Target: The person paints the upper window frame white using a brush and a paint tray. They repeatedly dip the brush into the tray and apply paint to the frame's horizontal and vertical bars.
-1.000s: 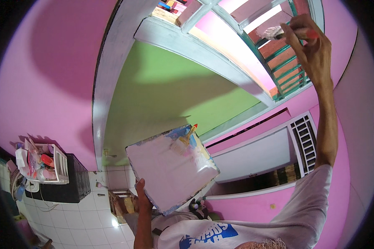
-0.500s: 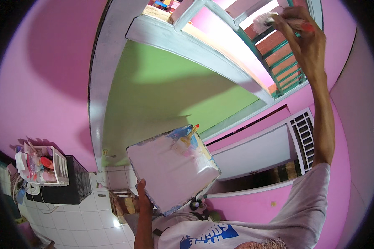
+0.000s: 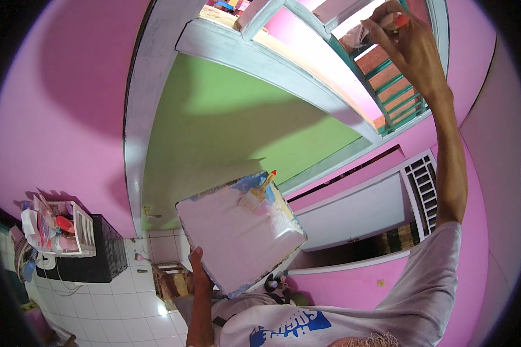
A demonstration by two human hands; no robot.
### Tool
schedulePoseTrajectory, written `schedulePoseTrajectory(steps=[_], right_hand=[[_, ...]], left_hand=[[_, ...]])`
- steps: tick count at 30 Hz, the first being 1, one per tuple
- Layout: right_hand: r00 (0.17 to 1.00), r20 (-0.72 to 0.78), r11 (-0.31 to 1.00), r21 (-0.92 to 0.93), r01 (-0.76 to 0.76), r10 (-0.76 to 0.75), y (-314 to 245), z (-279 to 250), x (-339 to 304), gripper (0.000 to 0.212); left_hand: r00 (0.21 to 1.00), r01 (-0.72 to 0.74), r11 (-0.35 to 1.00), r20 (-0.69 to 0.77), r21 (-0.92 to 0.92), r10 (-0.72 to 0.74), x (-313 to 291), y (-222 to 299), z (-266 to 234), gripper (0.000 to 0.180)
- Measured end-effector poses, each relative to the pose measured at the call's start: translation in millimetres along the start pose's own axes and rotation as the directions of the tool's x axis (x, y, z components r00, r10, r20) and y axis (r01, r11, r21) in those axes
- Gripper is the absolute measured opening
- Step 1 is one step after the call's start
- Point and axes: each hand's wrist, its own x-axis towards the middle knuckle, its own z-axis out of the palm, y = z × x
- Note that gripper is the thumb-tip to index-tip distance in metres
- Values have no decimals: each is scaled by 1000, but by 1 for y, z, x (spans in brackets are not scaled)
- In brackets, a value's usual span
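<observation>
Raised at the upper right, my right hand [image 3: 410,52] is closed round a paintbrush [image 3: 358,37] with pale, paint-covered bristles and a red handle end. The bristles are beside the window frame [image 3: 344,51]; whether they touch it I cannot tell. Lower down, my left hand [image 3: 199,269] grips the near left edge of a square paint tray [image 3: 231,237], its thumb on top and its other fingers hidden beneath. Pale paint covers most of the tray, with blue and yellow smears near the far edge. A second paintbrush [image 3: 253,199], yellow-handled with a red tip, lies across that corner.
A pale grey wooden beam [image 3: 278,75] borders a green wall panel [image 3: 231,115]. At the right stands a white door [image 3: 359,211] with a barred section. To the left, a white basket [image 3: 84,228] of small items sits on a black box [image 3: 109,248] above the tiled floor [image 3: 118,306].
My right hand has shifted slightly left with the paintbrush, and its handle end now points higher. The tray and my left hand have hardly moved.
</observation>
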Motion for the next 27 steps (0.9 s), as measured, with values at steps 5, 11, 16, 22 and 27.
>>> schedulePoseTrajectory(steps=[5, 11, 16, 22, 27], right_hand=[[998, 4, 997, -58, 55, -55, 13, 12, -1, 22], [997, -55, 998, -13, 55, -55, 5, 18, 2, 21], [1000, -22, 999, 51, 0, 1, 1, 15, -3, 20], [994, -36, 992, 67, 110, -108, 34, 14, -10, 23], [983, -74, 982, 64, 175, -171, 36, 8, -14, 22]], left_hand=[[1000, 0, 1000, 10, 0, 0, 0, 3, 4, 74], [1000, 3, 1000, 16, -22, -2, -2, 6, 6, 69], [1000, 4, 1000, -17, -6, -4, -2, 5, 3, 71], [1000, -1, 1000, -20, -26, 1, 6, -5, -9, 74], [1000, 19, 999, -12, -27, -19, 7, -6, -11, 76]])
